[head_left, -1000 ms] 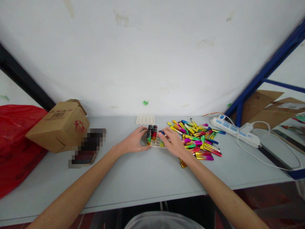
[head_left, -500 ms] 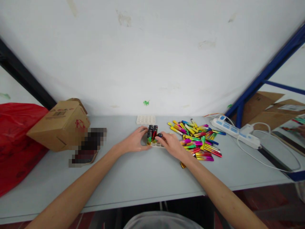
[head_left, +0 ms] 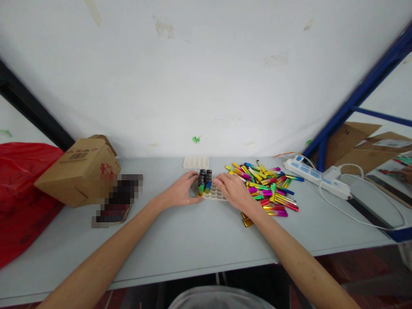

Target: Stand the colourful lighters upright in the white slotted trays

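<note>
Two rows of lighters [head_left: 205, 177] with black tops and colourful shiny bodies stand upright in the left part of a pale tray [head_left: 216, 193] with round holes. My left hand [head_left: 183, 189] curves around the tray's left end, thumb at the near corner and fingers at the far side, steadying it. Over the tray's right part is my right hand [head_left: 234, 189], its fingers loosely bent and no lighter visible in them; its palm side is hidden. Just beyond my right hand lies a loose pile of shiny lighters [head_left: 265, 182] in many colours.
A second pale tray [head_left: 196, 162] lies near the wall. On the left are a cardboard box [head_left: 80, 171], a red plastic bag [head_left: 25, 201] and a blurred phone [head_left: 117, 199]. A white power strip [head_left: 317, 178] with cables stretches along the right, before flattened cardboard [head_left: 357, 150].
My right hand has let go of a black-topped lighter, which now stands in the near end of the second row. That hand has drawn back slightly right; my left hand stays at the tray.
</note>
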A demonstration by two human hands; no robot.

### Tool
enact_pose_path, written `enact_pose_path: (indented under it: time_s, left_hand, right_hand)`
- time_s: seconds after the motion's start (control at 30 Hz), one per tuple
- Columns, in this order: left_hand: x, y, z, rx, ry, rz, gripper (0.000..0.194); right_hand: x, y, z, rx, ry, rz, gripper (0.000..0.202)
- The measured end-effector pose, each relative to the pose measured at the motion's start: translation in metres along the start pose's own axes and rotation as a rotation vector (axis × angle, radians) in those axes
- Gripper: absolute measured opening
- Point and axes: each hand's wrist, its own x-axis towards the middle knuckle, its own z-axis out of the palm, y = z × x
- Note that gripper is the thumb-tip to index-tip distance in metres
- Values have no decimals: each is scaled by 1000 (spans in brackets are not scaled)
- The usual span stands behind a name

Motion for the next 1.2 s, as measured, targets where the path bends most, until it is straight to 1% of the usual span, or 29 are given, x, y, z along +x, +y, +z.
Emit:
enact_pose_path:
  time_s: [0.07,0.13,0.2,0.27,0.33,0.4,0.6,0.73,0.8,0.9,1.1,1.13,1.2]
  left_hand:
    - [0,0,0,9,-4,-13,76]
    - [0,0,-1,13,-22,-24,77]
    - [0,0,-2,13,-50,-32,79]
    - [0,1,-3,9,-68,-43,79]
    - [0,1,-3,4,-69,-48,78]
    - [0,0,-2,1,-59,-41,77]
    - [-1,-4,0,22,-33,-6,76]
    - [-1,-5,1,28,-29,1,76]
    - [-1,-5,1,25,-26,0,77]
    - [-1,-4,0,23,-18,5,78]
    - [-1,-1,-2,23,-27,10,76]
    - [-1,0,-2,25,-27,10,75]
    - [0,1,-2,30,-23,10,74]
  right_hand:
    - [-2,15,-9,-42,30,67,35]
    - [-4,30,-18,-106,37,161,27]
    - [-6,42,-26,-167,2,263,21]
    - [-9,47,-32,-214,-71,355,19]
    - [-10,48,-36,-240,-149,417,18]
    - [-11,45,-36,-253,-197,448,19]
    - [-10,38,-29,-276,-255,494,27]
    - [-10,36,-26,-296,-260,494,29]
    - [-11,36,-26,-295,-226,485,32]
    - [-10,38,-24,-223,-109,466,35]
    - [-7,42,-19,126,297,290,38]
    - [-6,41,-19,192,334,280,38]
    - [-5,37,-18,312,360,289,41]
